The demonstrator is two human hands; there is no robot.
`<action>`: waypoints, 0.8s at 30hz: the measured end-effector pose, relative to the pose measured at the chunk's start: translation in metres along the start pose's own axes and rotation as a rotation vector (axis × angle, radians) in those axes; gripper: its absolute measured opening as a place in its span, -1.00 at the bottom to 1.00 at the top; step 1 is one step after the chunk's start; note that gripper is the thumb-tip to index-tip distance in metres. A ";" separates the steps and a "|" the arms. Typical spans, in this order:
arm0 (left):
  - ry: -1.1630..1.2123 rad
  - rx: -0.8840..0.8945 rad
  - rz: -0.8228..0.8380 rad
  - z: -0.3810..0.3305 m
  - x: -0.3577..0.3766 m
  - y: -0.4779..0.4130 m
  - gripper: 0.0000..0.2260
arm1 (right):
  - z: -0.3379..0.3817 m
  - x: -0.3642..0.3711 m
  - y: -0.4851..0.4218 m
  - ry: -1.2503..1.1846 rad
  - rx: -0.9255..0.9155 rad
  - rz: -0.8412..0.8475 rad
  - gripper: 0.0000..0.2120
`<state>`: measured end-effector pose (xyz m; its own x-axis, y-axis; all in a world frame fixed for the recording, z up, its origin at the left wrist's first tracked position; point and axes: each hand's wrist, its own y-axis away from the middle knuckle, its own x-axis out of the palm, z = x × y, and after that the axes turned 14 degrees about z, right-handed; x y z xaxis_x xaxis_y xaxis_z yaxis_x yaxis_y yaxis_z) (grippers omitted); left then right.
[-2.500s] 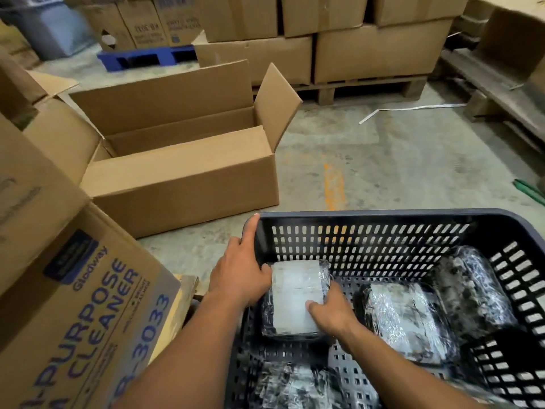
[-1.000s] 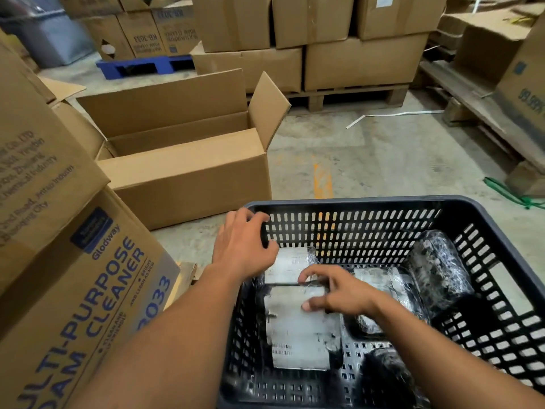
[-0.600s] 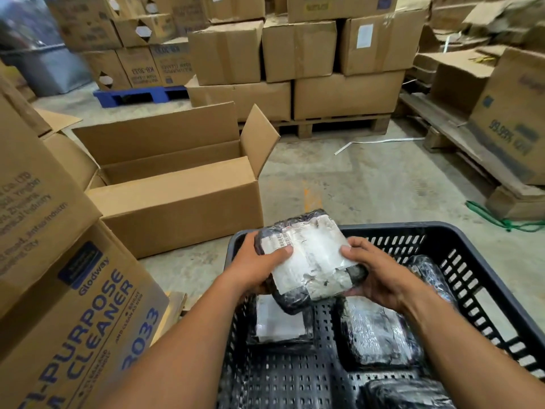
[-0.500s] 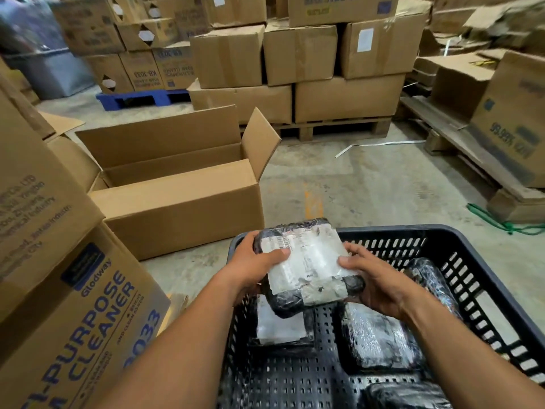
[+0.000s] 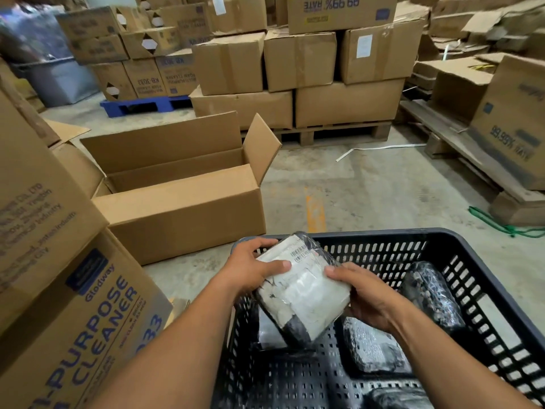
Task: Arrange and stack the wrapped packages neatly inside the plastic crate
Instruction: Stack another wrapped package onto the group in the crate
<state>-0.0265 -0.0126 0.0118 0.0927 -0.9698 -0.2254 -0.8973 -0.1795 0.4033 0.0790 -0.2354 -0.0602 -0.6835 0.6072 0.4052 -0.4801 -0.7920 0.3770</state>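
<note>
A dark plastic crate (image 5: 442,237) sits on the floor in front of me. Both hands hold one wrapped package (image 5: 300,287), black with a white label, tilted above the crate's left side. My left hand (image 5: 250,270) grips its left edge and my right hand (image 5: 362,293) grips its right edge. Under it lies another wrapped package (image 5: 267,332), mostly hidden. A third package (image 5: 371,346) lies flat in the middle, one (image 5: 430,293) leans against the right wall, and another (image 5: 398,398) shows at the bottom edge.
An open cardboard box (image 5: 182,199) stands on the concrete floor just left of the crate. A printed cleaner carton (image 5: 73,305) is close on my left. Stacked cartons on a wooden pallet (image 5: 333,134) fill the back; another pallet (image 5: 472,160) runs along the right.
Both hands lifted a labelled package out of the crate's left side and now hold it tilted above the one underneath, slightly lower and more rotated than half a second ago.
</note>
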 end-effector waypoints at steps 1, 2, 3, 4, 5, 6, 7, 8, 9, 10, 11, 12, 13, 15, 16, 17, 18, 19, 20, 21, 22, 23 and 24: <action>-0.011 0.013 0.013 0.001 -0.001 0.000 -0.47 | 0.001 0.000 0.001 0.056 0.036 0.044 -0.21; -0.028 0.022 0.018 0.001 0.000 0.000 -0.46 | 0.001 0.000 0.000 0.106 0.058 0.058 -0.18; -0.047 0.030 0.002 0.001 0.002 -0.002 -0.47 | 0.001 0.001 -0.001 0.138 0.065 0.048 -0.19; -0.069 0.038 -0.040 0.001 0.004 -0.004 -0.49 | -0.001 0.002 -0.003 0.144 0.054 0.026 -0.24; -0.099 0.046 -0.098 0.002 0.006 -0.007 -0.53 | -0.003 0.004 -0.005 0.132 0.032 0.004 -0.30; -0.138 0.054 -0.157 0.003 0.007 -0.010 -0.55 | -0.006 0.006 -0.006 0.114 0.009 -0.020 -0.36; -0.176 0.061 -0.200 0.005 0.007 -0.012 -0.56 | -0.011 0.008 -0.008 0.109 -0.010 -0.046 -0.41; -0.207 0.064 -0.219 0.007 0.007 -0.013 -0.56 | -0.018 0.011 -0.009 0.119 -0.023 -0.077 -0.45; -0.232 0.062 -0.220 0.009 0.006 -0.013 -0.55 | -0.027 0.016 -0.011 0.139 -0.030 -0.120 -0.48; -0.257 0.053 -0.210 0.012 0.006 -0.013 -0.55 | -0.038 0.023 -0.012 0.170 -0.030 -0.170 -0.50; -0.282 0.042 -0.195 0.016 0.006 -0.012 -0.55 | -0.050 0.032 -0.015 0.207 -0.024 -0.216 -0.53; -0.309 0.033 -0.178 0.019 0.007 -0.012 -0.55 | -0.061 0.041 -0.018 0.239 -0.012 -0.246 -0.53; -0.343 0.025 -0.162 0.023 0.008 -0.011 -0.56 | -0.071 0.049 -0.023 0.273 0.011 -0.255 -0.50; -0.435 0.007 -0.132 0.028 0.011 -0.012 -0.55 | -0.084 0.057 -0.033 0.403 0.157 -0.237 -0.34; -0.493 -0.009 -0.113 0.031 0.014 -0.013 -0.54 | -0.086 0.057 -0.038 0.495 0.265 -0.219 -0.24; -0.556 -0.023 -0.089 0.035 0.016 -0.014 -0.53 | -0.084 0.056 -0.039 0.573 0.343 -0.198 -0.17; -0.617 -0.034 -0.059 0.038 0.019 -0.015 -0.52 | -0.080 0.054 -0.039 0.570 0.375 -0.166 -0.12; -0.659 -0.042 -0.032 0.042 0.023 -0.016 -0.50 | -0.074 0.051 -0.038 0.514 0.379 -0.120 -0.10; -0.688 -0.055 -0.007 0.046 0.027 -0.018 -0.49 | -0.068 0.046 -0.036 0.479 0.378 -0.069 -0.11; -0.724 -0.069 0.009 0.049 0.032 -0.020 -0.48 | -0.062 0.038 -0.033 0.494 0.388 -0.024 -0.14; -0.781 -0.085 0.016 0.053 0.035 -0.022 -0.46 | -0.055 0.028 -0.030 0.563 0.412 -0.009 -0.20; -0.850 -0.100 0.017 0.057 0.040 -0.026 -0.44 | -0.048 0.013 -0.026 0.647 0.429 -0.041 -0.28; -0.902 -0.118 0.008 0.062 0.046 -0.029 -0.42 | -0.042 -0.003 -0.021 0.722 0.432 -0.103 -0.36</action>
<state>-0.0234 -0.0419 -0.0652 -0.3305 -0.4832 -0.8107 -0.8418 -0.2375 0.4847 0.0681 -0.2233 -0.1046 -0.9019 0.3691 -0.2244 -0.4070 -0.5520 0.7278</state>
